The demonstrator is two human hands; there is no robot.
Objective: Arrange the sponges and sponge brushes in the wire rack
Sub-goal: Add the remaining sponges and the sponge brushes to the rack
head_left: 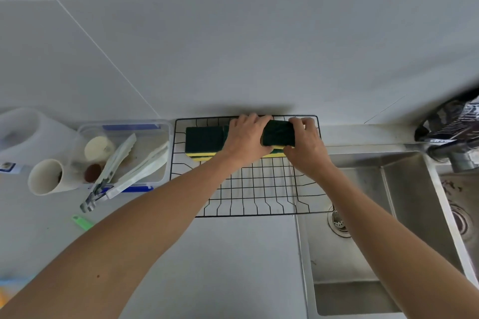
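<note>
A black wire rack point(259, 189) lies on the counter against the wall, its right end over the sink. A green-topped yellow sponge point(204, 140) rests flat at the rack's back left. A second green and yellow sponge point(278, 134) sits at the back right, held between both hands. My left hand point(245, 137) covers its left end and part of the sponges in the middle. My right hand point(304, 145) grips its right end. No sponge brush can be made out in the rack.
A clear plastic container point(160, 163) with white tongs point(121, 166) and small cups stands left of the rack. A white cup point(46, 176) lies beside it. A green plastic piece point(81, 223) lies on the counter. The steel sink point(375, 228) and faucet point(451, 137) are on the right.
</note>
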